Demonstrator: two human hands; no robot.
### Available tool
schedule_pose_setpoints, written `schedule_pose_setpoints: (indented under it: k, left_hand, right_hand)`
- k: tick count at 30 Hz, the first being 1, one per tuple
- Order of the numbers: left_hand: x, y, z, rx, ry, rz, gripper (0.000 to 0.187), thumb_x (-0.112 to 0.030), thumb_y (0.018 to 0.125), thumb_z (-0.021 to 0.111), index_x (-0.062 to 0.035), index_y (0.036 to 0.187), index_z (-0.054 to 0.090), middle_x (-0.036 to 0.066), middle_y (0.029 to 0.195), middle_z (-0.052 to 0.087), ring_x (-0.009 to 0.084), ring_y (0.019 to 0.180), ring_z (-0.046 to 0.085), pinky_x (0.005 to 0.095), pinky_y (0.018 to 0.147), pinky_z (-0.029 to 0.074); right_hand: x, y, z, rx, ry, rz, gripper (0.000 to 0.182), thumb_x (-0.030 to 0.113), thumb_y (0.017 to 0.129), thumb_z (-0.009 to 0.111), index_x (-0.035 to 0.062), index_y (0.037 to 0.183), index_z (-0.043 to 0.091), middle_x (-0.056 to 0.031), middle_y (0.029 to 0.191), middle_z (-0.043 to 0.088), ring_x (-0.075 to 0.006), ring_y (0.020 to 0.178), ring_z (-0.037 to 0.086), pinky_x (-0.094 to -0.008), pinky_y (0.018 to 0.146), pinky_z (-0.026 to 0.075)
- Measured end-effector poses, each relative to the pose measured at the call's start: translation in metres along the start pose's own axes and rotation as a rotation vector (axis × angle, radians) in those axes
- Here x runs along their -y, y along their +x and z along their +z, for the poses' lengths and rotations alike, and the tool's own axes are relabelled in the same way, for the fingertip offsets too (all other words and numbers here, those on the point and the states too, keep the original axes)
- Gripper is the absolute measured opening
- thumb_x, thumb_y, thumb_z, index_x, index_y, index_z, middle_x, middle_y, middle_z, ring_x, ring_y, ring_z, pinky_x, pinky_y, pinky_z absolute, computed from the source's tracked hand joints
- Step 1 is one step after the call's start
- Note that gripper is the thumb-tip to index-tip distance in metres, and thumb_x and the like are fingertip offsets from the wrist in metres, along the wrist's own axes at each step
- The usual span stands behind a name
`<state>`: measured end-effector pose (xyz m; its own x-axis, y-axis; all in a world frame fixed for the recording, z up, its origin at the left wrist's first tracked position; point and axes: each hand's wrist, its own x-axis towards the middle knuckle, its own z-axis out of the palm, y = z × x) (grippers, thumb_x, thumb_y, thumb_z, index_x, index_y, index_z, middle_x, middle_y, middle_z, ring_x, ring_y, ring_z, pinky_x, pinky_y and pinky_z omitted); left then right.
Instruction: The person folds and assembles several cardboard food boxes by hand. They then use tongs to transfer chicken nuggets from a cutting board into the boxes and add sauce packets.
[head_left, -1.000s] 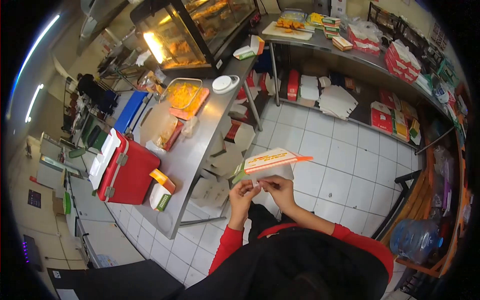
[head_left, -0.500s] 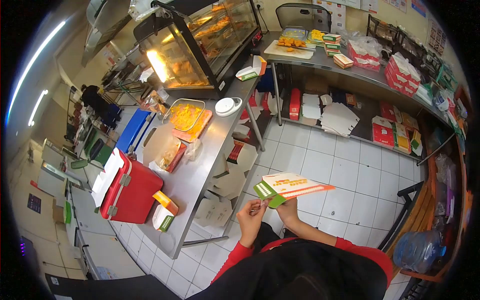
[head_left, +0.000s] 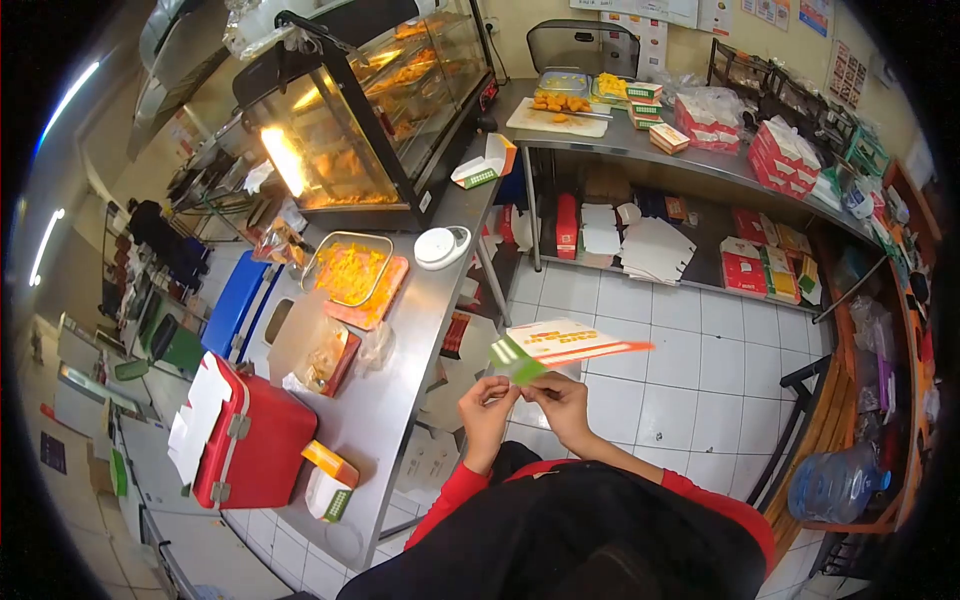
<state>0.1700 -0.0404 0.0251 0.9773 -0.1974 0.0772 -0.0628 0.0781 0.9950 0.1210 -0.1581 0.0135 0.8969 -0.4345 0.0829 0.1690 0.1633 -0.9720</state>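
A partly folded food carton (head_left: 570, 341), white with orange lettering, a red stripe and a green patterned end, is held up in front of my body over the floor. My left hand (head_left: 486, 418) is closed, thumb and fingertips pinching the low edge below the green end. Close beside it, my right hand (head_left: 561, 407) also pinches that lower edge, with its fingers bent behind the carton. The fingertips of both hands nearly meet. What lies exactly between them is too small to make out.
On the left, a steel table (head_left: 394, 390) carries a red cooler box (head_left: 255, 440), an open carton (head_left: 327, 492), a wire-rimmed tray of yellow food (head_left: 350, 270) and a white scale (head_left: 442, 247). Behind stands a lit food warmer (head_left: 350, 150). Flat cartons (head_left: 655, 250) lie on the back table's lower shelf.
My right hand has come from under the carton to its near edge, beside my left hand. The carton sits slightly further left and higher in view. The camera view has also shifted.
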Motion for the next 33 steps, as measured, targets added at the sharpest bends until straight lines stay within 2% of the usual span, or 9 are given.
schedule_pose_setpoints:
  k: [9, 15, 18, 22, 25, 28, 29, 32, 33]
  left_hand:
    - [-0.027, 0.092, -0.029, 0.088, 0.150, 0.040, 0.018, -0.003, 0.076, 0.071, 0.0057, 0.091, 0.063, 0.009, 0.083, 0.066, 0.0123, 0.076, 0.064, 0.0248, 0.068, 0.054]
    - [-0.015, 0.136, -0.024, 0.109, 0.072, 0.015, 0.018, -0.002, 0.076, 0.070, 0.0058, 0.091, 0.063, 0.011, 0.083, 0.066, 0.0126, 0.078, 0.064, 0.0259, 0.070, 0.055]
    - [-0.011, 0.157, -0.010, 0.130, 0.048, 0.003, 0.019, 0.000, 0.076, 0.070, 0.0057, 0.092, 0.062, 0.010, 0.084, 0.066, 0.0121, 0.078, 0.063, 0.0255, 0.070, 0.055]
    - [-0.006, 0.194, 0.021, 0.114, 0.048, 0.006, 0.021, 0.000, 0.077, 0.069, 0.0051, 0.095, 0.061, 0.010, 0.085, 0.065, 0.0113, 0.079, 0.062, 0.0249, 0.071, 0.053]
    - [-0.005, 0.231, 0.055, 0.079, 0.211, 0.080, 0.022, -0.002, 0.077, 0.070, 0.0045, 0.096, 0.060, 0.009, 0.085, 0.065, 0.0110, 0.080, 0.062, 0.0247, 0.071, 0.052]
    - [0.030, 0.278, 0.099, 0.040, 0.046, -0.061, 0.021, -0.004, 0.077, 0.071, 0.0034, 0.093, 0.060, 0.008, 0.086, 0.065, 0.0103, 0.080, 0.061, 0.0250, 0.072, 0.052]
    - [0.036, 0.292, 0.117, 0.006, 0.074, -0.031, 0.018, -0.005, 0.078, 0.071, 0.0025, 0.091, 0.061, 0.008, 0.084, 0.065, 0.0097, 0.078, 0.061, 0.0242, 0.072, 0.052]
    - [0.031, 0.326, 0.175, -0.071, 0.166, 0.086, 0.015, -0.002, 0.077, 0.070, 0.0025, 0.088, 0.062, 0.007, 0.082, 0.065, 0.0075, 0.071, 0.060, 0.0209, 0.066, 0.050]
    - [0.030, 0.338, 0.191, -0.089, 0.199, 0.092, 0.015, -0.002, 0.077, 0.070, 0.0033, 0.089, 0.062, 0.007, 0.080, 0.066, 0.0086, 0.072, 0.061, 0.0216, 0.067, 0.051]
  right_hand:
    - [-0.013, 0.075, 0.061, -0.158, -0.047, -0.040, 0.013, -0.001, 0.083, 0.062, -0.0055, 0.096, 0.065, -0.0100, 0.079, 0.066, -0.0144, 0.071, 0.062, -0.0249, 0.067, 0.052]
    - [-0.023, 0.113, 0.070, -0.268, -0.131, -0.069, 0.008, 0.001, 0.085, 0.061, -0.0059, 0.088, 0.062, -0.0079, 0.074, 0.063, -0.0127, 0.066, 0.060, -0.0257, 0.061, 0.049]
    - [-0.042, 0.140, 0.050, -0.244, -0.131, 0.011, 0.015, 0.000, 0.080, 0.057, -0.0028, 0.094, 0.063, -0.0106, 0.088, 0.066, -0.0155, 0.075, 0.062, -0.0290, 0.068, 0.049]
    - [-0.060, 0.186, 0.029, -0.247, -0.292, -0.021, 0.024, 0.003, 0.078, 0.058, -0.0018, 0.101, 0.060, -0.0147, 0.099, 0.064, -0.0251, 0.093, 0.060, -0.0355, 0.081, 0.046]
    - [-0.070, 0.235, 0.002, -0.162, -0.374, -0.025, 0.025, 0.002, 0.077, 0.057, -0.0012, 0.101, 0.059, -0.0174, 0.102, 0.062, -0.0318, 0.102, 0.056, -0.0383, 0.086, 0.044]
    - [-0.059, 0.296, -0.029, -0.069, -0.352, -0.138, 0.021, 0.003, 0.078, 0.057, -0.0009, 0.098, 0.060, -0.0177, 0.095, 0.064, -0.0338, 0.094, 0.060, -0.0379, 0.079, 0.047]
    - [-0.038, 0.313, -0.039, -0.069, -0.489, -0.250, 0.015, 0.000, 0.083, 0.059, -0.0027, 0.098, 0.059, -0.0116, 0.085, 0.064, -0.0181, 0.072, 0.063, -0.0283, 0.066, 0.050]
    - [-0.005, 0.364, -0.068, -0.111, -0.418, -0.264, 0.011, 0.007, 0.080, 0.061, -0.0003, 0.089, 0.064, -0.0160, 0.078, 0.066, -0.0284, 0.068, 0.065, -0.0348, 0.063, 0.050]
    - [-0.005, 0.380, -0.080, -0.093, -0.433, -0.277, 0.012, 0.009, 0.082, 0.062, -0.0007, 0.089, 0.064, -0.0157, 0.081, 0.066, -0.0264, 0.068, 0.065, -0.0343, 0.062, 0.050]
